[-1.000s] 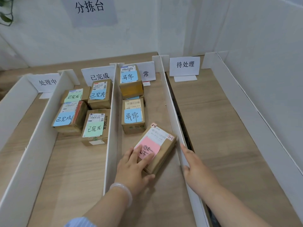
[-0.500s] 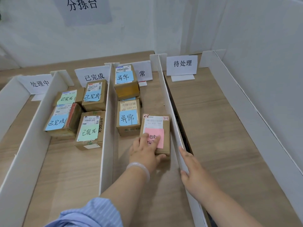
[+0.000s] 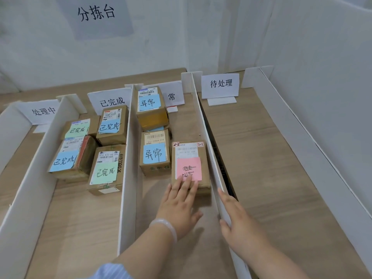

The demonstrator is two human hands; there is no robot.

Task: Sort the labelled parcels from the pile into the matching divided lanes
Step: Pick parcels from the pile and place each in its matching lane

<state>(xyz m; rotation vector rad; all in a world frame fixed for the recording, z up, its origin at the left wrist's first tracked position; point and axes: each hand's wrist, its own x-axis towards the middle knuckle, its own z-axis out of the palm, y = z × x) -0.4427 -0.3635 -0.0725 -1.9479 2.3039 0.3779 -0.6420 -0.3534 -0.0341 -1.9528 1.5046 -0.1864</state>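
The left hand (image 3: 178, 206) is open, its straight fingers lying flat on the near end of the parcel with the pink note (image 3: 190, 168). That parcel lies flat in the third lane from the left (image 3: 187, 125) — just beside the white divider (image 3: 209, 154) on its right and next to a parcel with a blue note (image 3: 154, 154) on its left. The right hand (image 3: 239, 220) is open too — fingers straight, resting along the top edge of that divider, near the parcel but not touching it.
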